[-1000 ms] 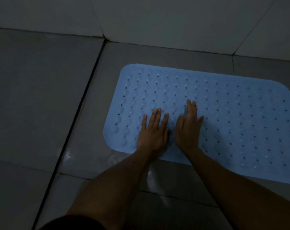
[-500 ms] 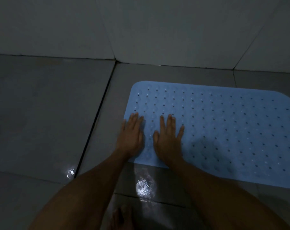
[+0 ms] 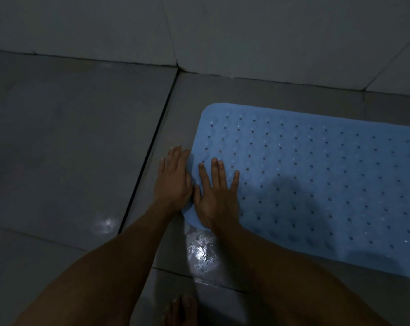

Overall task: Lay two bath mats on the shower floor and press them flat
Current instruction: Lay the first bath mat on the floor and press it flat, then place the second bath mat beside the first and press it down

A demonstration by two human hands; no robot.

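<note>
One pale blue perforated rubber bath mat (image 3: pixel 316 184) down on grey tiled shower floor (image 3: pixel 70 149), near back wall (image 3: pixel 269 31), long side running off right edge of view. Both hands flat, fingers straight and spread, gripping nothing: right hand (image 3: pixel 216 194) pressing palm-down on mat's near-left corner, left hand (image 3: pixel 173 180) just beside it, thumbs side by side, lying mostly on bare tile with inner edge over mat's left border. Step in hand, by the look of it: pressing first mat flat, working left end. Mat looks seated over most of visible area, faint bumps along left border and near edge suggest suction cups not fully down there. Next move probably calls for firm flat-palm pressure along remaining left edge and far corner, then fetching second mat and laying it alongside, likely on open tile to left past dark grout line (image 3: pixel 150 149). Second mat not in view, so task roughly half done at best. Wet glare patch (image 3: pixel 200 250) on tile at near edge: slip risk, may weaken suction. Hard to make out: scene very dim, right end of mat cut off, near-right part under shadow, bare toes (image 3: pixel 180 309) barely visible at bottom, contact under palms hidden
</note>
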